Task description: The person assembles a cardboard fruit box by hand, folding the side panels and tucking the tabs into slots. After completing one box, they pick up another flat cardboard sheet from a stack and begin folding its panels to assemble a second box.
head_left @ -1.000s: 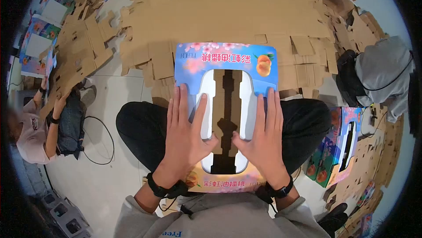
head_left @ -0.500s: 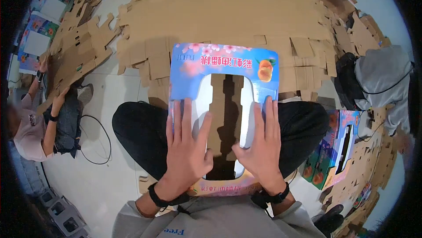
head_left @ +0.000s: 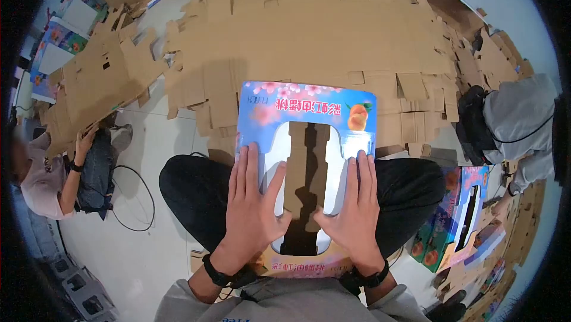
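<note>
A blue and pink printed box [head_left: 309, 102] with a large cutout window rests in my lap, its printing upside down to me. Blossoms and a peach are printed on its far end. My left hand [head_left: 250, 206] lies on the left side of its top face, fingers stretched forward and thumb reaching over the cutout. On the right side, my right hand [head_left: 355, 206] lies in the same way, thumb near the cutout's edge. Brown cardboard and a dark gap show through the window.
Flattened cardboard [head_left: 297, 30] covers the floor ahead. At the right stands another printed box [head_left: 443, 221], near a person in grey [head_left: 517, 114]. A person at the left [head_left: 47, 185] holds a cardboard sheet [head_left: 101, 84]. A black cable [head_left: 151, 203] lies on the floor.
The view has tilted, so the box and my hands appear slightly lower. My hands keep about the same places on the box. The person at the right has moved an arm.
</note>
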`<state>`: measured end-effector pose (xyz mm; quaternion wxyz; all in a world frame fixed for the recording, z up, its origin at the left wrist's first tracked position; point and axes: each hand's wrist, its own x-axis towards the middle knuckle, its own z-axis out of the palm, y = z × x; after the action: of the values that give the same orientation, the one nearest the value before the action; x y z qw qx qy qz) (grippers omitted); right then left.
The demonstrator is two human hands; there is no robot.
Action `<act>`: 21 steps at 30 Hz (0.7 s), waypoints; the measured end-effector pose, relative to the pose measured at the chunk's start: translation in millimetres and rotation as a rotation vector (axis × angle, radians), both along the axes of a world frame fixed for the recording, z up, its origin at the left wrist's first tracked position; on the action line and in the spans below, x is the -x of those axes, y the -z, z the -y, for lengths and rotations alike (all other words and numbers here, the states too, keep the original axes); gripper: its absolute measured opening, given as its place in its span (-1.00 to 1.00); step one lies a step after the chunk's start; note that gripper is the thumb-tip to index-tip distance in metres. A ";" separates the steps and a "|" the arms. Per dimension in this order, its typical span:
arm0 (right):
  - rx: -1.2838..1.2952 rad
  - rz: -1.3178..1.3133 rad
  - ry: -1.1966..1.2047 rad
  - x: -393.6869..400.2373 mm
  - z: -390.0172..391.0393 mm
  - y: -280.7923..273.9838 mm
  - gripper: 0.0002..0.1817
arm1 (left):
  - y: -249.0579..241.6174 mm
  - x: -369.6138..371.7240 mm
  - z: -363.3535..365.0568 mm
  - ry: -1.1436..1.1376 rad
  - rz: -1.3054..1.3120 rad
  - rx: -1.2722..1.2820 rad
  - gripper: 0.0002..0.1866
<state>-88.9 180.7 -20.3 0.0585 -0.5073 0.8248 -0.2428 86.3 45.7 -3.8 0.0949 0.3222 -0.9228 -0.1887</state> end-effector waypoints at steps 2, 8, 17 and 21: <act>0.018 -0.004 -0.007 -0.3 0.8 -0.4 0.19 | -0.3 -1.2 -0.2 -0.003 -0.024 0.004 -0.11; 0.213 0.178 0.091 1.2 -11.1 2.5 0.10 | -2.9 -17.6 -5.0 -0.065 -0.190 -0.071 -0.31; 0.174 0.792 0.258 0.5 -90.6 32.3 -0.19 | 25.5 -110.1 -33.8 -0.203 -0.153 -0.376 -0.35; -0.080 0.476 0.218 -34.8 -92.8 -2.5 0.16 | 20.1 -112.8 -56.6 -0.198 -0.051 -0.424 -0.27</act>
<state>-54.1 273.4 -17.7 0.2442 -0.3413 0.8466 -0.3274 199.0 102.4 -23.9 0.0665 0.4189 -0.8237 -0.3765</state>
